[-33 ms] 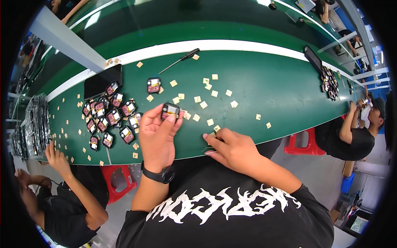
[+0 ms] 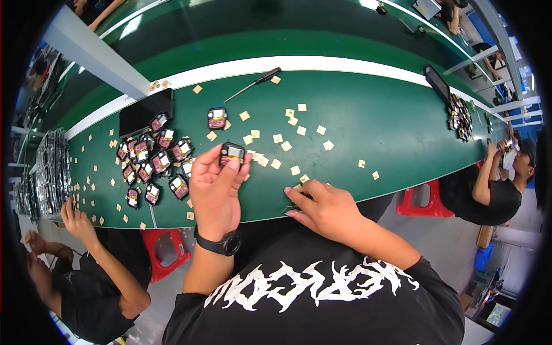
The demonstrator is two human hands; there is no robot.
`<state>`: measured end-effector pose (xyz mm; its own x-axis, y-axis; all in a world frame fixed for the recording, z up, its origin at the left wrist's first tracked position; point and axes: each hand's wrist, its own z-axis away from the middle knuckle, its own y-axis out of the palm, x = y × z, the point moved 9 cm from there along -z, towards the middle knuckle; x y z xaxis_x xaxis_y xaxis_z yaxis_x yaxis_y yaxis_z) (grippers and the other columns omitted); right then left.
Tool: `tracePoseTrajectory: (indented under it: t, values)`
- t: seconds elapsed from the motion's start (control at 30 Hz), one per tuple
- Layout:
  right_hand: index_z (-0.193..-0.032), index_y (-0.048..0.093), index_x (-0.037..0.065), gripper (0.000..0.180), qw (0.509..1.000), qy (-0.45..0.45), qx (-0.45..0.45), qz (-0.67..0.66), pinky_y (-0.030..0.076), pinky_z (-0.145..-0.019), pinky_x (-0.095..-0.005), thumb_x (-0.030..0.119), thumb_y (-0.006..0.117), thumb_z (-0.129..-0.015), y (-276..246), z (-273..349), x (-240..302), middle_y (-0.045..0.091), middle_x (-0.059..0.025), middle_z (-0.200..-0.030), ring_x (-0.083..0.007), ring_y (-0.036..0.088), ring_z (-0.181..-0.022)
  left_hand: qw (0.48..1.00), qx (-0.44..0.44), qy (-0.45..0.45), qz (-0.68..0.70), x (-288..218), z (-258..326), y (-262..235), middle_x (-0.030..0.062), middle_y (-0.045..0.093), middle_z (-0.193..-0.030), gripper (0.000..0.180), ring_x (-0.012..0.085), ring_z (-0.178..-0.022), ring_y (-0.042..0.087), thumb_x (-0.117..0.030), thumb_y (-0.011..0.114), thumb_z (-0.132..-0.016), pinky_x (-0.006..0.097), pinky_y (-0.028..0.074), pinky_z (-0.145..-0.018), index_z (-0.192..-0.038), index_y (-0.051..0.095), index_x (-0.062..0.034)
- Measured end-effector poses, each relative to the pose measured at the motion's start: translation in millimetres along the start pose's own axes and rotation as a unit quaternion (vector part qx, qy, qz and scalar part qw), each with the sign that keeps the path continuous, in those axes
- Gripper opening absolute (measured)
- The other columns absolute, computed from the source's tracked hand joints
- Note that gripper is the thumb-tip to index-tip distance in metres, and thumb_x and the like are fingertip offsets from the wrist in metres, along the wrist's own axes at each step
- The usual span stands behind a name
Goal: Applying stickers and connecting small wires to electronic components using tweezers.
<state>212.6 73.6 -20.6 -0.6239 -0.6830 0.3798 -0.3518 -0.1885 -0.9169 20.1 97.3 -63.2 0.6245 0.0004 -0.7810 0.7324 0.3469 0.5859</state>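
Observation:
Between the thumb and fingers of my left hand (image 2: 215, 192) is a small black electronic device (image 2: 233, 154), a rounded square with a silver part and yellow tape inside. My right hand (image 2: 328, 210) rests at the table's near edge, thumb and fingers pinched together. A thin, pale edge shows by its thumb, but what it holds is too small to name. To the left of my left hand lies a pile of similar open devices (image 2: 161, 161), with pinkish-red and white parts showing. One more such device (image 2: 217, 118) sits alone beyond the held one.
Small beige squares (image 2: 286, 146) are scattered over the green table (image 2: 356, 109). A screwdriver (image 2: 253, 84) lies at the back, and a black tray (image 2: 146, 113) stands behind the pile. Stacked clear plastic trays (image 2: 52, 172) are at the far left. Co-workers sit on both sides.
My left hand has shifted slightly left, and the device in it is tilted a little differently. My right hand keeps its pinch almost in place.

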Motion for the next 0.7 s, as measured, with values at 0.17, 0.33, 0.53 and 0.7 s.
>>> tracePoseTrajectory:
  t: [0.17,0.33,0.53,0.7]
  values:
    - [-0.124,0.067,0.004,0.047,0.998,-0.046,-0.005,0.043,0.054,-0.063,-0.0324,0.031,0.077,-0.087,2,4,12,0.058,-0.0049,-0.101,-0.0190,0.063,-0.078,0.989,-0.077,0.118,-0.046,-62,0,-43,0.0138,0.062,-0.120,0.034,0.0261,-0.105,0.070,0.005,0.063,-0.096,0.030,0.062,-0.087,-0.129,0.053,0.0030]
    - [-0.121,0.068,0.003,0.046,0.997,-0.067,-0.027,0.011,0.052,-0.061,-0.0326,0.019,0.082,-0.079,-1,7,14,0.062,-0.0040,-0.103,-0.0194,0.063,-0.078,0.931,-0.191,0.252,-0.185,-121,4,-104,0.0102,0.064,-0.117,0.028,0.0148,-0.096,0.067,0.004,0.068,-0.094,0.030,0.060,-0.085,-0.121,0.061,0.0037]
    - [-0.102,0.073,0.006,0.024,0.992,-0.086,-0.080,-0.050,0.050,-0.054,-0.0330,0.007,0.080,-0.079,0,21,13,0.063,-0.0015,-0.093,-0.0182,0.063,-0.070,0.848,-0.266,0.288,-0.356,-163,2,-160,0.0083,0.071,-0.103,0.022,0.0113,-0.092,0.067,0.000,0.070,-0.095,0.024,0.054,-0.080,-0.116,0.065,0.0053]
    - [-0.094,0.073,0.008,0.019,0.988,-0.101,-0.093,-0.071,0.049,-0.051,-0.0329,0.005,0.080,-0.077,1,24,12,0.064,-0.0017,-0.086,-0.0185,0.062,-0.064,0.841,-0.276,0.237,-0.400,-168,-15,-186,0.0082,0.071,-0.106,0.023,0.0123,-0.096,0.065,-0.004,0.070,-0.095,0.026,0.052,-0.083,-0.116,0.066,0.0048]
